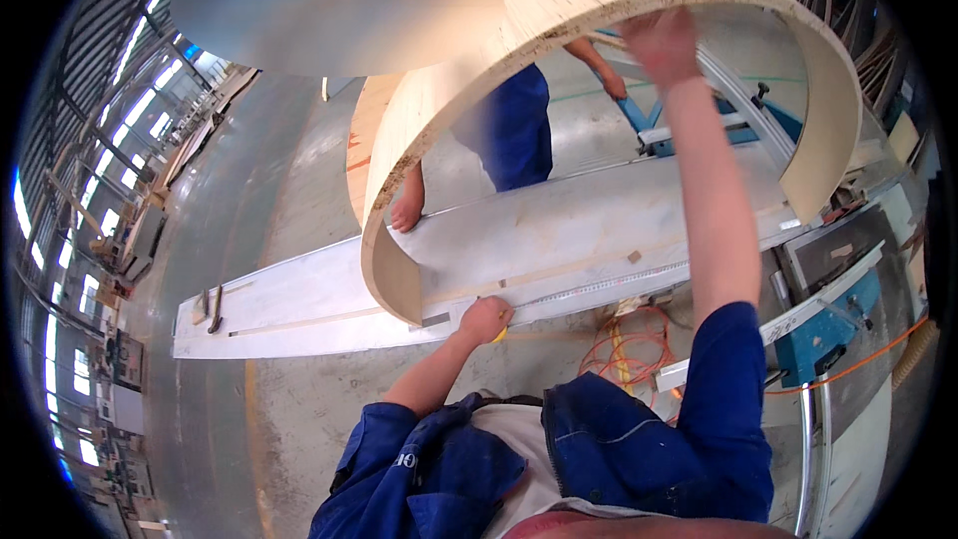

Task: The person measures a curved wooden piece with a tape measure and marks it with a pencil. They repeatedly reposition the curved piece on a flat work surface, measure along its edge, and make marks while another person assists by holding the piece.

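A large curved plywood panel (599, 2), bent into an arch, stands over the pale metal work table (289, 304). Its left end rests near my left hand and its right end comes down at the table's far right. My left hand (486, 320) is closed on a yellow tape measure (502, 335) at the table's near edge. From there a strip of marked tape (609, 282) runs right along that edge. My right arm is raised, and my right hand (661, 48) is against the inside of the arch's top; its fingers are smeared and partly hidden.
Across the table stands a person in blue trousers (519, 130), one hand (407, 212) by the panel, another (611, 82) at a blue metal frame. A hammer (216, 309) lies at the table's left end. Orange hose (639, 334) coils on the floor. Blue machinery (823, 334) stands right.
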`<state>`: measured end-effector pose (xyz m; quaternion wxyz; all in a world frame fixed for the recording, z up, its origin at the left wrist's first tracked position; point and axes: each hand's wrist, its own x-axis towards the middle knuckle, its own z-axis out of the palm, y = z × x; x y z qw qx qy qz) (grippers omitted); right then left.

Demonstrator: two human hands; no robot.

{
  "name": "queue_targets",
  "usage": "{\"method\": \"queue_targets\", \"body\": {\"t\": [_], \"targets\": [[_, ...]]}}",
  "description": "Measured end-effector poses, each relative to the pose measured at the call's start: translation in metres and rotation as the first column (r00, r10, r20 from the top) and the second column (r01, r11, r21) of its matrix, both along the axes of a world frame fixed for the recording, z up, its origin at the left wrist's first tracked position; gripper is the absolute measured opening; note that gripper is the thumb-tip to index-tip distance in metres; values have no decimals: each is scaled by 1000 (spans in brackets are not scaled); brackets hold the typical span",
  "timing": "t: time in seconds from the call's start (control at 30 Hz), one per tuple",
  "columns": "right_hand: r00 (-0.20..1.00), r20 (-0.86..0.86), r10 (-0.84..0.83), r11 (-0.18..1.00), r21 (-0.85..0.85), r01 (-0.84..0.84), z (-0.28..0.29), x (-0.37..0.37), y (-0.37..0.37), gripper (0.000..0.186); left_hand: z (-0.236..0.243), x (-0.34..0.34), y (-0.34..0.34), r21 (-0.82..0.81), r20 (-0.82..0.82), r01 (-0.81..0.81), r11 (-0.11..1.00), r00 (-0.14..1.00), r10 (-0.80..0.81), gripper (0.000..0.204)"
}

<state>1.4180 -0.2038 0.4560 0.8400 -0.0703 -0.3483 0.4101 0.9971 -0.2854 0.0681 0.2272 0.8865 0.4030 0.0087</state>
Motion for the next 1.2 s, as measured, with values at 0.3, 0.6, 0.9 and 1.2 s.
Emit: {"method": "queue_targets", "body": {"t": [0.3,0.6,0.9,1.2], "targets": [[649,701,296,829,-526,190,-234,-190,-45,51,-19,4,7,5,97,-28,1000,995,28,30],[289,888,358,900,-410,147,-259,-367,-99,108,-61,-20,14,233,86,119,965,986,-142,32],[346,899,268,898,-363,249,-302,-449,-89,99,-96,-121,2,398,236,-140,907,971,47,53],[500,845,190,786,-436,438,-360,-489,-79,76,-30,-209,-11,14,141,-263,965,956,258,26]]}}
